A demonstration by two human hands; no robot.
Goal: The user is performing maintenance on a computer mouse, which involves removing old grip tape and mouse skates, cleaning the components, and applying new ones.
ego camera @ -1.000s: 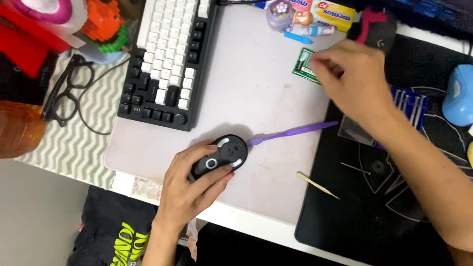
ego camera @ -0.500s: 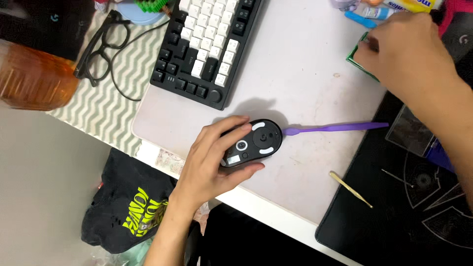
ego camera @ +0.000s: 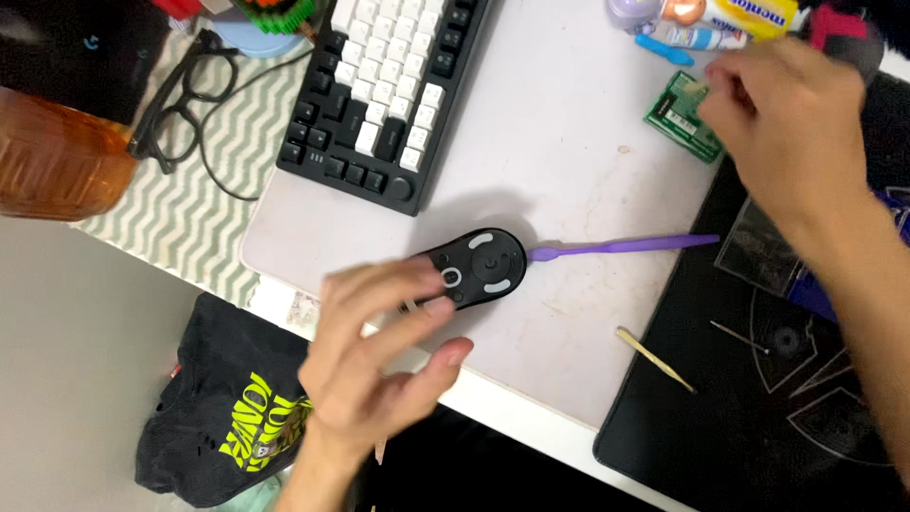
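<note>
Mouse: black computer mouse (ego camera: 479,266) lies belly-up near the middle of the pale worktop (ego camera: 578,142), white glide pads facing us; we judge it was turned over so the underside can be worked on.
Left hand: our left hand (ego camera: 379,360) sits at the mouse's near-left end, fingers spread and loose, fingertips just touching or hovering at its edge; grip released, nothing held.
Right hand: our right hand (ego camera: 791,123) is far right, fingers pinched over a small green circuit board (ego camera: 684,116); whether it actually grips the board we cannot tell.
Mouse vs grip: mouse lies just right of and beyond the left fingertips, well apart from the right hand.
Tools: purple toothbrush (ego camera: 621,246) touches the mouse's right end, bristles toward it; a slim pale pick (ego camera: 654,358) lies nearer, by the black mat (ego camera: 758,417).
Far left: keyboard (ego camera: 389,85), glasses (ego camera: 180,104).
</note>
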